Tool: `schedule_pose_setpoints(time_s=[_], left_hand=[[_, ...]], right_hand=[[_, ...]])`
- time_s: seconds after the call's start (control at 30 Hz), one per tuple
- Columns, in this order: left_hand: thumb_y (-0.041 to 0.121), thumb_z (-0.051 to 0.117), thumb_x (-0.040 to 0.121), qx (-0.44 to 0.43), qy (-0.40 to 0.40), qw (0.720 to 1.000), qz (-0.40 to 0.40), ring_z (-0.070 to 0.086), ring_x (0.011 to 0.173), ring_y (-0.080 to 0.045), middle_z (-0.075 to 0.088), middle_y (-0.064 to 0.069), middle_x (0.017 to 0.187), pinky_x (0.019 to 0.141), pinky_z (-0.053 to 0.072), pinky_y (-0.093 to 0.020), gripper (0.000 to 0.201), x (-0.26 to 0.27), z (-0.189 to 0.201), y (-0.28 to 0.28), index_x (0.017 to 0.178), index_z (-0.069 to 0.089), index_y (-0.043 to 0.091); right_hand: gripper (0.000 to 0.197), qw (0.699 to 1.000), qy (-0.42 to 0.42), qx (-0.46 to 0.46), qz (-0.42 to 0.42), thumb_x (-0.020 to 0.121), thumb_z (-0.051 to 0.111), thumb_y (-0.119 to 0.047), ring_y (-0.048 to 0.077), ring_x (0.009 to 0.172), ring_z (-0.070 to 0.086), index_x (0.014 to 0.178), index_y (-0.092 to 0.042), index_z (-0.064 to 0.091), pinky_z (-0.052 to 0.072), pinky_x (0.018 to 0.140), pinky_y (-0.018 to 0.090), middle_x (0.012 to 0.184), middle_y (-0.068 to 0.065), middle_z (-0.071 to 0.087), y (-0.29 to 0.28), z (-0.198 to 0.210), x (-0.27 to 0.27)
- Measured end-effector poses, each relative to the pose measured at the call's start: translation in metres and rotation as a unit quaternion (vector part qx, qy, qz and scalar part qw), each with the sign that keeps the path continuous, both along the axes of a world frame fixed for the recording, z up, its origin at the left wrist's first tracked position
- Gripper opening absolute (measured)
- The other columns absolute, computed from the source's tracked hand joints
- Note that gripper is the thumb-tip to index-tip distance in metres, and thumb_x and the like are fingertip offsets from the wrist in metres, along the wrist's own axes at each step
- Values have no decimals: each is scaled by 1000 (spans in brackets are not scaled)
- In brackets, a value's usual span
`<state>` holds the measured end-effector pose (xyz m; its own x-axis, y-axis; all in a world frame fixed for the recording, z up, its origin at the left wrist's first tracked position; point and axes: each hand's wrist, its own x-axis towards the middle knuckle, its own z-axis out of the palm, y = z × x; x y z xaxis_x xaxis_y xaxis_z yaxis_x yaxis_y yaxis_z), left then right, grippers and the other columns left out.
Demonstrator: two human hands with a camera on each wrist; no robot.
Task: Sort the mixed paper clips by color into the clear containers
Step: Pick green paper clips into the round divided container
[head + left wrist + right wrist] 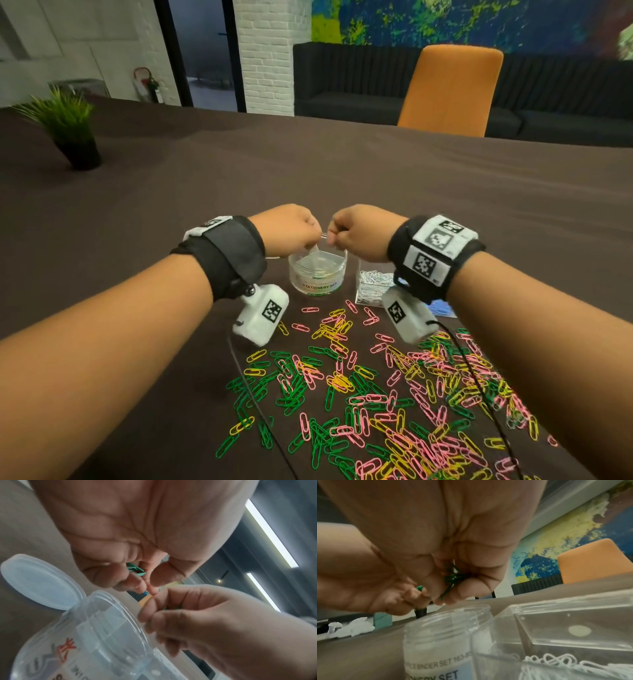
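Both hands (363, 231) pinching green clips (452, 577) above jar (318, 274).

Can't really count the green clips (452, 577) buried in the right hand (423, 536), fingers cover most of them. Same with the left hand (120, 534), just a green sliver (136, 570) showing.

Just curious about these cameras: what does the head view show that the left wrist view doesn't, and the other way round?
Only the head view shows the loose clips scattered on the table, the square box of white clips, the plant and the orange chair. Only the left wrist view shows green clips pinched in the left hand. Both show the round jar and the right hand.
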<state>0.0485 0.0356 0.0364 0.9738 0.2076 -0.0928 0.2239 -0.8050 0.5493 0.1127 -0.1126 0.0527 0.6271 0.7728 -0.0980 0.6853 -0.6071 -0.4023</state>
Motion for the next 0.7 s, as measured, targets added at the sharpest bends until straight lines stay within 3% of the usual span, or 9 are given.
schedule_pose_setpoints(time_s=[0.07,0.13,0.23,0.4,0.5,0.6,0.7], left_hand=[[17,50,97,-75,5,996,49,55,73,-18,59,-4,85,58,45,-22,15,1,-2,4,97,65,13],[14,47,99,-131,2,988,80,58,80,-20,61,-5,90,62,48,-25,16,1,-5,6,96,63,15],[-7,38,92,-152,11,987,50,52,71,-16,58,-4,85,62,45,-26,34,-1,-7,6,85,62,16],[-13,37,83,-99,-16,995,-9,54,74,-15,58,1,88,75,50,-35,42,1,-11,4,91,59,22],[-8,40,84,-40,-47,997,-36,57,76,-13,61,8,87,72,51,-28,40,2,-12,-5,94,60,25],[-4,44,87,53,-57,995,-56,57,88,-12,59,12,93,69,43,-22,38,7,-18,-14,96,61,28],[-1,48,87,107,-49,990,-77,55,92,-14,53,13,96,74,41,-22,35,10,-29,-17,96,64,29]], right_hand=[[13,999,-30,-19,15,96,54,-19,17,87,60,96,-20,67,44,71,26,90,-5,64,12,-9,-2],[18,997,-47,-43,31,93,57,-15,17,95,63,105,-23,68,49,84,28,101,-5,67,18,-16,-2],[34,998,-34,-37,31,89,61,-8,12,101,65,114,-30,67,53,93,33,110,-9,69,15,-21,-1],[41,999,-28,13,16,86,60,-3,5,96,63,111,-34,70,52,90,26,105,-14,69,-1,-28,5],[31,996,-53,76,-4,87,57,-4,11,93,64,98,-28,74,53,89,30,99,-9,69,-16,-33,3],[20,987,-102,123,-15,86,58,-7,16,89,59,90,-22,70,49,83,30,95,-2,62,-36,-35,-8],[15,986,-109,124,11,84,62,-11,14,79,55,82,-25,65,45,75,28,84,-6,56,-61,-37,-27]])
